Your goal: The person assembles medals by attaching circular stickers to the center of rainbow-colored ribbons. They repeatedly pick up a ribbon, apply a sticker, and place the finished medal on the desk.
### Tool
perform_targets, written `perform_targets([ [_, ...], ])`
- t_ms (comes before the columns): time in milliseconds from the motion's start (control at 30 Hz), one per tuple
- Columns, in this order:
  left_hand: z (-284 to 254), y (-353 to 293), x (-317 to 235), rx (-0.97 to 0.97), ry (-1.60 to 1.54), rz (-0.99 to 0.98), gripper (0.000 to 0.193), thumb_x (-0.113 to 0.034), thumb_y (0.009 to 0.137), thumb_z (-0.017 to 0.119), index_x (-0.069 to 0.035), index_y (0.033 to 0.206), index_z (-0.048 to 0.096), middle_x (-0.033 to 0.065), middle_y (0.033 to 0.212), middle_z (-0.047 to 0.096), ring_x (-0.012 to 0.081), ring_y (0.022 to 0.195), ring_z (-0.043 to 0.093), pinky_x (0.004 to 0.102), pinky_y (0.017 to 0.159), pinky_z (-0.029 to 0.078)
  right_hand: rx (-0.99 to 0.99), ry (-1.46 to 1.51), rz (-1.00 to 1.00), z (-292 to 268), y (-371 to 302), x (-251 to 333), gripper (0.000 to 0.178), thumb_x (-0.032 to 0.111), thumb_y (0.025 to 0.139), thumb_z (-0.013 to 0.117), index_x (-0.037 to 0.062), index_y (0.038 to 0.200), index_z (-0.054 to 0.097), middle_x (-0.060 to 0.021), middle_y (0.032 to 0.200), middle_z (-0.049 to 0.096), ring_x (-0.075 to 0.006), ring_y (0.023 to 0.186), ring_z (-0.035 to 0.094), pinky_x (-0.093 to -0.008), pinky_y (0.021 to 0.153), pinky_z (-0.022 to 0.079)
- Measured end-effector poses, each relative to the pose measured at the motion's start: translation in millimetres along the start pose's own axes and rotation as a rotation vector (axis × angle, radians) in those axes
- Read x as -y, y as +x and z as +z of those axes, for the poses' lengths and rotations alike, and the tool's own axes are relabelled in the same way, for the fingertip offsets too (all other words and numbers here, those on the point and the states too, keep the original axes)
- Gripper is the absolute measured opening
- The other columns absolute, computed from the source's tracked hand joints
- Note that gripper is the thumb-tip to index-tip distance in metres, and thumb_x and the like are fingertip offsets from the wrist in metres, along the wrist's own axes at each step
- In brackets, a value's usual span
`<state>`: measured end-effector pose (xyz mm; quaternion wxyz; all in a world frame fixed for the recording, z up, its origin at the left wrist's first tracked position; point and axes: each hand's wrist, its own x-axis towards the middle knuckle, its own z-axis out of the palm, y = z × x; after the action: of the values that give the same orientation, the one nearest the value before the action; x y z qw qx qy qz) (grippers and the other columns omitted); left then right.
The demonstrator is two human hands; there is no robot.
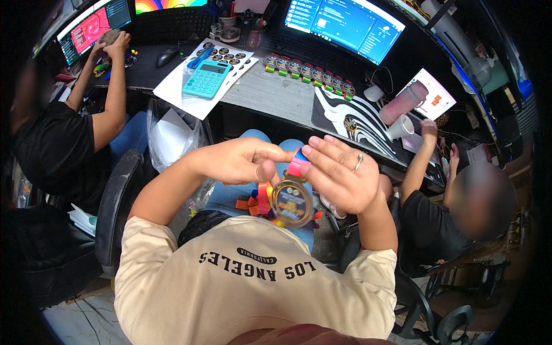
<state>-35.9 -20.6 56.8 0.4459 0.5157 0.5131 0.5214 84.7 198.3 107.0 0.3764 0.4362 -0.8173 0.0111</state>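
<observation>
- Surface (247,109), left to right: mouse (167,56), papers (171,90), row of medals (310,75), mouse pad (333,106).
- Keyboard (178,27) behind the mouse.
- Calculator (207,79) on the papers.
- Monitor (351,24) behind the row of medals.
- Disc (350,124) on the mouse pad; cup (400,127) near its right edge, before the tumbler (401,104).
- Single medal (292,204) above the lap (227,199), between left grip (244,161) and right grip (344,177).

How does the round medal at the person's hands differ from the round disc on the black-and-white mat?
The medal has a bright ribbon at its top; the disc shows none. The medal is over the lap, by the left hand and right hand; the disc lies on the mat. The medal looks larger than the disc, perhaps because it is nearer the camera. Both are round with dark, orange-marked faces.
</observation>
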Motion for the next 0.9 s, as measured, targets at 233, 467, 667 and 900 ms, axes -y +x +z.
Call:
perform_targets([
  [233,18,10,4,-0.309,-0.169,0.054,0.060,-0.008,0.086,0.073,0.002,0.139,0.047,0.0009,0.095,0.066,0.0027,0.078,0.057,0.0199,0.073,0.048,-0.116,0.255,0.381,18,-17,-1,0.025,-0.001,0.071,0.068,-0.0020,0.096,0.068,-0.0180,0.106,0.069,-0.0309,0.100,0.068,-0.0342,0.081,0.056],
  [467,9,16,10,-0.404,-0.210,0.107,0.055,-0.008,0.092,0.065,0.001,0.141,0.043,0.0019,0.096,0.067,0.0017,0.084,0.058,0.0196,0.075,0.047,-0.496,1.059,1.162,52,-19,47,0.043,-0.002,0.082,0.071,-0.0019,0.121,0.055,-0.0078,0.099,0.065,-0.0065,0.081,0.058,-0.0195,0.070,0.047],
  [667,6,17,21,-0.329,-0.277,0.091,0.062,-0.001,0.087,0.064,0.002,0.143,0.038,0.0107,0.121,0.061,0.0107,0.104,0.061,0.0254,0.085,0.050,-0.531,1.127,1.225,53,-14,40,0.032,0.002,0.086,0.070,-0.0017,0.115,0.056,-0.0077,0.086,0.066,-0.0030,0.062,0.056,-0.0154,0.046,0.041],
  [900,-5,21,42,-0.320,-0.238,0.077,0.057,-0.016,0.092,0.063,-0.003,0.142,0.040,-0.0009,0.080,0.062,-0.0014,0.044,0.041,0.0172,0.036,0.028,-0.568,1.135,1.243,68,-19,30,0.042,-0.001,0.085,0.069,-0.0005,0.122,0.049,-0.0095,0.102,0.063,-0.0082,0.079,0.060,-0.0188,0.056,0.049],
])
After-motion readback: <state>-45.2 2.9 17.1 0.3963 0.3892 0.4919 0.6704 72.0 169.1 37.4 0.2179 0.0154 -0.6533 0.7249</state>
